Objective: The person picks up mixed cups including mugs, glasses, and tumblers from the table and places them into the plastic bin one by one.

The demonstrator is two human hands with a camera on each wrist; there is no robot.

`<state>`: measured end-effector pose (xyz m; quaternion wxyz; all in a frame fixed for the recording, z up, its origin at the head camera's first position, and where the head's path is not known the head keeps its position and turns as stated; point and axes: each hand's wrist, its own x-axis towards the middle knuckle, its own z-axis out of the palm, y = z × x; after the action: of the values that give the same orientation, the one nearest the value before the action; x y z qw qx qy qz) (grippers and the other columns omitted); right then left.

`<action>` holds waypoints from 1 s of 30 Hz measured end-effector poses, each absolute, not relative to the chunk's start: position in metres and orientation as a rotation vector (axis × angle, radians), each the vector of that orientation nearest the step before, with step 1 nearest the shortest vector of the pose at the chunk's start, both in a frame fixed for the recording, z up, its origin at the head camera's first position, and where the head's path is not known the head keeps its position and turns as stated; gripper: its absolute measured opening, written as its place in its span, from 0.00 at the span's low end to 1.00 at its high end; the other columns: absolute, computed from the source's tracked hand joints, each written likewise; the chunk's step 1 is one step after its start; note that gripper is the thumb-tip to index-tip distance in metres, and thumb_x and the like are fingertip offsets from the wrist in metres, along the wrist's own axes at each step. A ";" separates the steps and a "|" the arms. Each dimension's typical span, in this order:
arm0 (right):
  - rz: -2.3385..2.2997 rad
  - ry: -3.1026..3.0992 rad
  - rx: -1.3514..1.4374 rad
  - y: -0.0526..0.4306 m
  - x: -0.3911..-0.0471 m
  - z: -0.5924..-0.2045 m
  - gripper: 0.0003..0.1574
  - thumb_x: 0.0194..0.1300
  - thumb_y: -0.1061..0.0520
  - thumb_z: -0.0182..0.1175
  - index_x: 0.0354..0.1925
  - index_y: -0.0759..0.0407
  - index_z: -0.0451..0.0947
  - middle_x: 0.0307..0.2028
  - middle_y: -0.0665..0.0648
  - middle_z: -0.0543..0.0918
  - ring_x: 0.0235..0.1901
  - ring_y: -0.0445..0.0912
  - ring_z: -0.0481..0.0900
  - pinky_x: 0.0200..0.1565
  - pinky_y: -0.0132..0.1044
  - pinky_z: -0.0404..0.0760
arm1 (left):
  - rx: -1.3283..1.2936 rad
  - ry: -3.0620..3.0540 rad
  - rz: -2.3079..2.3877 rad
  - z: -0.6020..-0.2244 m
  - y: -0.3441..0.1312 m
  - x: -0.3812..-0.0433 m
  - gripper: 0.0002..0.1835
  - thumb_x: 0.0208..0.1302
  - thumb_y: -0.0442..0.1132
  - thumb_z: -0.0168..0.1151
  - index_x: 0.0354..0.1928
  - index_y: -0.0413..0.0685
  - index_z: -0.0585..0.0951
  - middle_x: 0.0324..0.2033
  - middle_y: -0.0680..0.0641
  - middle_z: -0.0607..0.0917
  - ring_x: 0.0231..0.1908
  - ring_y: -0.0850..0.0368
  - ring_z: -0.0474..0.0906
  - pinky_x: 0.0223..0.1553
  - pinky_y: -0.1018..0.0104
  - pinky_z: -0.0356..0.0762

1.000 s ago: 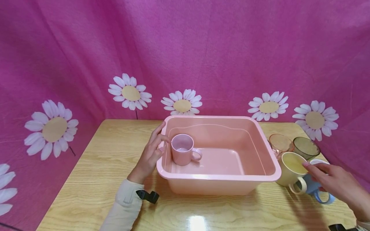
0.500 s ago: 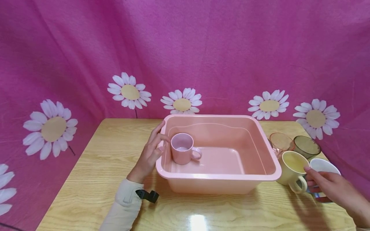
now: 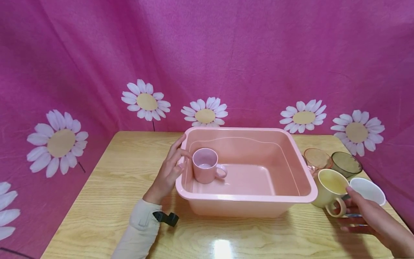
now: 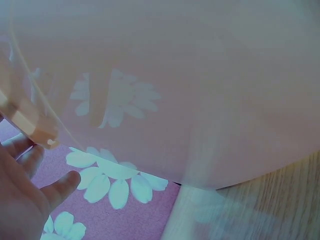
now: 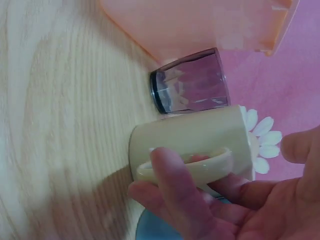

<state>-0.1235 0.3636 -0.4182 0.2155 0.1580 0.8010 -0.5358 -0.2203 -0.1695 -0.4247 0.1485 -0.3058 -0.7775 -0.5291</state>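
A pink basin [image 3: 245,198] stands on the table with one pink mug [image 3: 202,171] upright inside at its left end. My left hand [image 3: 166,176] holds the basin's left rim, a finger bent over the edge. At the basin's right, my right hand [image 3: 372,216] is at a pale yellow mug [image 3: 323,196] that stands upright. In the right wrist view, the fingers lie about the yellow mug's handle [image 5: 215,167], one behind it, while the thumb stays apart from the mug. A blue mug with a white inside [image 3: 368,190] sits partly hidden behind the right hand.
Behind the yellow mug are a clear orange-tinted cup [image 3: 317,156] and a dark see-through cup [image 3: 347,163]. The wooden table [image 3: 129,162] ends at a magenta cloth [image 3: 226,64] printed with white daisies. Several cups stand close together at the basin's right side.
My right hand has moved from above the blue mug down to the yellow mug's handle. The blue mug has shifted slightly right. The left hand keeps its place on the rim.
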 end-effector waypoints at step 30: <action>-1.666 2.104 0.397 0.361 -0.129 -0.442 0.36 0.74 0.34 0.29 0.40 0.55 0.75 0.34 0.47 0.84 0.37 0.45 0.84 0.40 0.48 0.83 | -0.883 -2.207 -1.552 -0.425 -0.168 -0.221 0.16 0.59 0.42 0.44 0.44 0.41 0.75 0.74 0.49 0.53 0.72 0.52 0.48 0.66 0.37 0.52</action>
<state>-0.1294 0.3608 -0.4422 0.2127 0.1430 0.7579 -0.6000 -0.2210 -0.1684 -0.4254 0.1508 -0.3076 -0.7686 -0.5403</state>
